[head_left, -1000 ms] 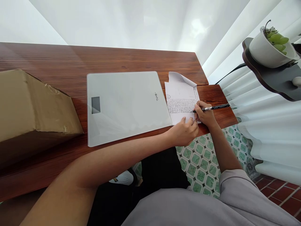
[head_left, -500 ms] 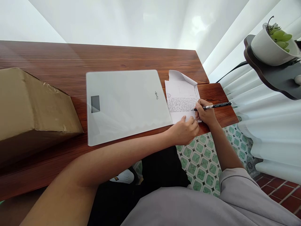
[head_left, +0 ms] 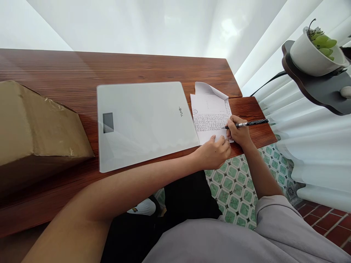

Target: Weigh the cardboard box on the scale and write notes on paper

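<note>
The right hand (head_left: pixel 238 132) grips a shiny black plastic pen (head_left: pixel 248 124). Under both hands lies thin white paper (head_left: pixel 210 113), curled at one corner. The worktop (head_left: pixel 82 73) is smooth brown wood with lines. Left of the left hand (head_left: pixel 215 152) sits a smooth, frosted glass scale (head_left: pixel 145 122), then a dull cardboard box (head_left: pixel 35 128).

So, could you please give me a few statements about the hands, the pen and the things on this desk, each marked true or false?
1. The right hand holds a black pen with its tip on the printed white paper sheet. True.
2. The left hand rests on the flat white glass scale. False: it presses the paper's near edge.
3. The brown cardboard box sits left of the scale. True.
4. The paper lies on top of the scale. False: it lies beside it on the brown wooden desk.
</note>
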Tool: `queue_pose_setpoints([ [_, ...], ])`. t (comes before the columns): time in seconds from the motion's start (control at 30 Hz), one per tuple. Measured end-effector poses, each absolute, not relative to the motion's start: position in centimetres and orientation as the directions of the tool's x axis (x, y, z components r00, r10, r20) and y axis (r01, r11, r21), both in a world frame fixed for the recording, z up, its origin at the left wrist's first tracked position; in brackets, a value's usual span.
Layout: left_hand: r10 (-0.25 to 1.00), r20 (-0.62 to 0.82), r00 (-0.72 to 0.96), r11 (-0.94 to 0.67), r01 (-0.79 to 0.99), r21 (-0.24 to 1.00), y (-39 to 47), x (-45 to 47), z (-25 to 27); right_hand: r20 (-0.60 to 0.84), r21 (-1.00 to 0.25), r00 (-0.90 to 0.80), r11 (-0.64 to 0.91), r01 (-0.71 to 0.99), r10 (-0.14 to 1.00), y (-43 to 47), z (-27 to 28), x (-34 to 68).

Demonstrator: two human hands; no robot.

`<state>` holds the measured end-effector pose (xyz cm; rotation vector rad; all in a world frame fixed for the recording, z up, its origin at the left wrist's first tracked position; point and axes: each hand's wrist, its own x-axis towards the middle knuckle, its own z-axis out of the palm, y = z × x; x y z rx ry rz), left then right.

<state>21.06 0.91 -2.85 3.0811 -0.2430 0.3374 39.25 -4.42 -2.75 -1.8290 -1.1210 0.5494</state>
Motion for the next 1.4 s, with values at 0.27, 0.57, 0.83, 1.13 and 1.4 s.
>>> queue_pose_setpoints([
  [0.27, -0.152, 0.229, 0.961, -0.987, -0.161, 0.022, 1.00, 21.05, -2.89, 0.081, -0.876, 0.496, -0.176, 0.450, 0.865, -4.53, -2.70, 39.20],
  [0.57, -0.144, 0.256, 0.956, -0.988, -0.156, 0.024, 0.91, 21.11, -3.09, 0.139, -0.852, 0.410, -0.103, 0.514, 0.901, -4.56, -3.03, 39.42],
  [0.83, -0.145, 0.242, 0.959, -0.987, -0.159, 0.038, 0.94, 21.15, -2.93, 0.157, -0.823, 0.405, -0.108, 0.558, 0.901, -4.52, -2.99, 39.41],
  [1.13, -0.141, 0.271, 0.952, -0.987, -0.155, 0.030, 0.93, 21.17, -3.19, 0.146, -0.831, 0.389, -0.100, 0.547, 0.910, -4.57, -2.92, 39.55],
  [1.4, -0.142, 0.253, 0.957, -0.987, -0.155, 0.032, 0.91, 21.14, -3.07, 0.152, -0.825, 0.411, -0.113, 0.553, 0.899, -4.32, -2.87, 39.23],
])
